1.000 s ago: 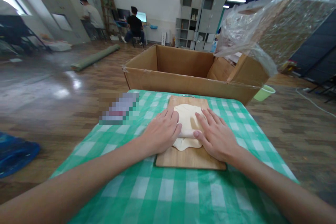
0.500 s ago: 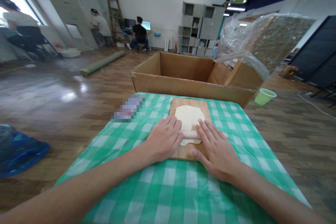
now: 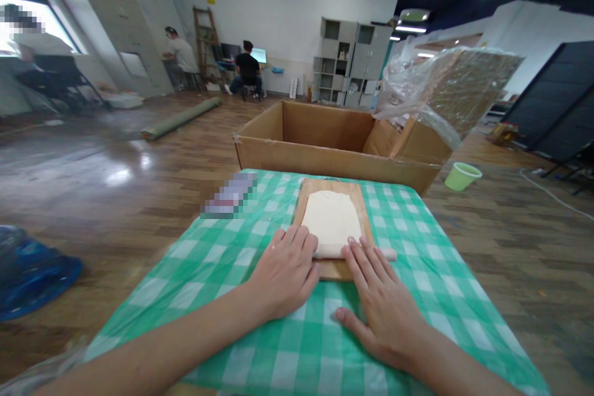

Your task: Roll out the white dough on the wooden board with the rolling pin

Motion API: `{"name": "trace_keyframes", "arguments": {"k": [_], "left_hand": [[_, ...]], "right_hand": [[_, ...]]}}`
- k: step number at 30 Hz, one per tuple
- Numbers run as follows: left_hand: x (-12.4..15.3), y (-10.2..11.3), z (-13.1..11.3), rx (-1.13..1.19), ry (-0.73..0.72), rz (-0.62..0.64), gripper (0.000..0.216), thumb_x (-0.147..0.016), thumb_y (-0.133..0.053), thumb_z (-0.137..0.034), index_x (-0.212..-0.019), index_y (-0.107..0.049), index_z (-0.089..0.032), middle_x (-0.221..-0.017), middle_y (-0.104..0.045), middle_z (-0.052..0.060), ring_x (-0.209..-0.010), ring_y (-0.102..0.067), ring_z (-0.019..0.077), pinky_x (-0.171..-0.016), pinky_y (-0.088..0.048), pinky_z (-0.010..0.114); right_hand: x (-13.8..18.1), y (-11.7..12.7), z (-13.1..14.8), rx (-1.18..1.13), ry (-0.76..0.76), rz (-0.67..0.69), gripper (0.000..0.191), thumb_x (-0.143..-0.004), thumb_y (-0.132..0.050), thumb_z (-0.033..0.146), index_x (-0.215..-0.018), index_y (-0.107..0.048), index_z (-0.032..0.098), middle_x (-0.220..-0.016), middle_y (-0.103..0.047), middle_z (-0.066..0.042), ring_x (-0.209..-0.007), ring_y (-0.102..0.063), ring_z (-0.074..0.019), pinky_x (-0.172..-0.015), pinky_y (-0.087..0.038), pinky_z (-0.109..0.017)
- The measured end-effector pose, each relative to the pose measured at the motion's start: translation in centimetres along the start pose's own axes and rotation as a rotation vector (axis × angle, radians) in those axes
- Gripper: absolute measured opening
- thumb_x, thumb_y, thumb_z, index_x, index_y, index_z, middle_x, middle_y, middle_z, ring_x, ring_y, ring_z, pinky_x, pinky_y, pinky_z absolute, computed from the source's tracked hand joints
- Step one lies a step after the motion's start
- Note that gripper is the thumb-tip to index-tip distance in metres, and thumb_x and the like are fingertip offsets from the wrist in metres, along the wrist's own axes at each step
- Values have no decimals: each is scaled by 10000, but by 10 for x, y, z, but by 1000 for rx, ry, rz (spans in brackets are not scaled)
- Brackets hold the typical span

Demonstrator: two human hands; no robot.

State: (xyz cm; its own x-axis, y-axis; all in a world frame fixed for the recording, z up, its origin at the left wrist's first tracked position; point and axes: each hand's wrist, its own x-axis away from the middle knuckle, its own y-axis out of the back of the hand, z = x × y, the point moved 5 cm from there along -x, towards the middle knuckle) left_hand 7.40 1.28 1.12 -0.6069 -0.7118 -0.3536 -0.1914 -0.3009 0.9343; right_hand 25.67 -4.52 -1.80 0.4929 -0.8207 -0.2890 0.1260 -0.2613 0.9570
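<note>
A pale rolling pin [image 3: 330,251] lies crosswise over the near edge of a flat sheet of dough [image 3: 331,216]. Under the dough is a wooden cutting board [image 3: 364,210] with a metal handle at its far end. My left hand [image 3: 286,272] is closed over the pin's left end, fingers bent and pressed together, hiding that end. On the right part of the pin, my right hand [image 3: 383,300] rests with straight fingers, its thumb spread away toward me. The pin's right tip shows past these fingers.
A green checked tablecloth [image 3: 297,334] covers the table. A pixelated flat object [image 3: 229,195] lies at its far left corner. Beyond stand a large cardboard box [image 3: 334,158] and a green bucket [image 3: 463,176]. A blue plastic bag [image 3: 34,275] lies left. Several people sit farther back.
Both hands and the rolling pin have moved toward me, from over the dough to its near edge. More of the dough shows beyond the pin. The camera view has tilted slightly.
</note>
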Motion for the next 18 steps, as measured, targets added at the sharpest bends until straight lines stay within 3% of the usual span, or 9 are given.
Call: {"name": "trace_keyframes", "arguments": {"k": [8, 13, 18], "left_hand": [[-6, -2, 1, 2, 9, -16, 207, -1014, -480, -369, -1057, -569, -187, -1080, -611, 121, -1028, -556, 327, -901, -447, 505], [-37, -11, 21, -41, 84, -102, 343, -1059, -430, -463, -1115, -588, -163, -1144, -629, 148, -1075, -567, 323, -941, -449, 488], [-85, -32, 56, -31, 133, -151, 498, -1070, -399, -544, -1270, -550, -114, -1257, -618, 183, -1149, -573, 317, -982, -450, 469]], "right_hand": [[-6, 7, -11, -59, 24, 30, 931, -1024, -446, 661, -1707, -35, 181, -1742, -184, -122, -1605, -189, -342, -1248, -344, -580], [-45, 6, -36, -101, 0, 45, 810, -1058, -373, 645, -1687, -227, 155, -1720, -274, -128, -1602, -217, -299, -1285, -283, -537], [-99, -13, -72, -173, -69, 165, 753, -1094, -180, 629, -1644, -353, 145, -1700, -314, -124, -1595, -241, -281, -1283, -275, -524]]}}
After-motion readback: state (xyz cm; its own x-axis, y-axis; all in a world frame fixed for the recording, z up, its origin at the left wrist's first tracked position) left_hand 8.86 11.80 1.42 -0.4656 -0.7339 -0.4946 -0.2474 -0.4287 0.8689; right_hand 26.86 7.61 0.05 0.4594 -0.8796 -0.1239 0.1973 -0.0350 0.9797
